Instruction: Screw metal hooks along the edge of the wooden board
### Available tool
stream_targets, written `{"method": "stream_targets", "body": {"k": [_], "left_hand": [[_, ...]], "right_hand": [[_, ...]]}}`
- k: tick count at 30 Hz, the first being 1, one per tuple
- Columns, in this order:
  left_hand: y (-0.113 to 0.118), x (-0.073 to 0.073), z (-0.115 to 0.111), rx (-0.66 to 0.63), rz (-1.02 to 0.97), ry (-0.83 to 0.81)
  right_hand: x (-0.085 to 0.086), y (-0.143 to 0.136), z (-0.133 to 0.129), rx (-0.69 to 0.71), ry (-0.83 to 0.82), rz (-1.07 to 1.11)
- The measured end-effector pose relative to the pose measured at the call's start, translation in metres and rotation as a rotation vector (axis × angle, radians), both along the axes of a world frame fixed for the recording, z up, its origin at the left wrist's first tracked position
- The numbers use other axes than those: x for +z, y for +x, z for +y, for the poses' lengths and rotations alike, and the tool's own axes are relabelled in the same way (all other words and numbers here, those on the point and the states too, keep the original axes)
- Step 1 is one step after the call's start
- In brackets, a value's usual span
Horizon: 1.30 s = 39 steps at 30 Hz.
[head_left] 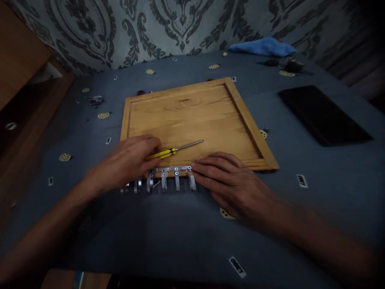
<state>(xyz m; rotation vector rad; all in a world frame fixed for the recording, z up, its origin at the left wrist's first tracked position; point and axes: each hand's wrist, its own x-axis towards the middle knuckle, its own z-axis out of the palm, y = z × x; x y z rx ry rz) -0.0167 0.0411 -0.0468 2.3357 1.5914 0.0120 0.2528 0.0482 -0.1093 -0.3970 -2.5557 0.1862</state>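
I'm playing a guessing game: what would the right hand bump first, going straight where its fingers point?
The metal hook strip, I think: the right hand seems to touch its end.

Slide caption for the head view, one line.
Left hand holds a yellow screwdriver over a wooden board; right hand at the metal hook rail along its near edge.

Your view is dim, darkest towards the far right corner. The wooden board (pixel 183 116) shows brightest, and the metal hooks (pixel 177 172) glint faintly. Your right forearm (pixel 315 233) looks soft and blurred, with wide-angle stretching towards the edges.
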Motion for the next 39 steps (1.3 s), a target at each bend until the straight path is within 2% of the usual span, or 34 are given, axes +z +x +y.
{"method": "stream_targets", "body": {"k": [3, 5, 7, 10, 12, 14, 17, 23, 33, 39], "left_hand": [[-0.005, 0.005, 0.003, 0.015, -0.059, 0.085], [-0.008, 0.011, 0.005, 0.052, -0.166, 0.153], [-0.009, 0.017, 0.006, 0.128, -0.339, 0.192], [-0.007, 0.022, 0.007, 0.228, -0.706, 0.276], [-0.004, 0.025, 0.006, 0.216, -0.92, 0.406], [0.0, 0.028, 0.002, 0.2, -1.014, 0.548], [0.007, 0.033, -0.008, 0.231, -0.967, 0.627], [0.023, 0.038, -0.026, 0.206, -0.796, 0.526], [0.029, 0.032, -0.027, 0.154, -0.817, 0.493], [0.03, 0.03, -0.027, 0.153, -0.752, 0.532]], "right_hand": [[0.001, 0.0, 0.0, 0.002, -0.002, -0.006], [0.002, 0.0, -0.001, 0.006, 0.0, -0.01], [0.002, 0.0, -0.001, 0.008, -0.005, -0.005], [0.0, 0.0, 0.0, 0.009, -0.024, -0.006], [-0.002, 0.0, 0.0, 0.014, -0.029, 0.005], [-0.004, 0.0, 0.001, 0.021, -0.022, 0.02], [-0.006, -0.001, 0.001, 0.026, -0.013, 0.03], [-0.003, -0.001, 0.001, 0.023, -0.024, 0.031], [-0.004, 0.001, 0.0, 0.01, -0.037, 0.001], [-0.004, 0.0, 0.001, 0.023, -0.026, 0.012]]}}
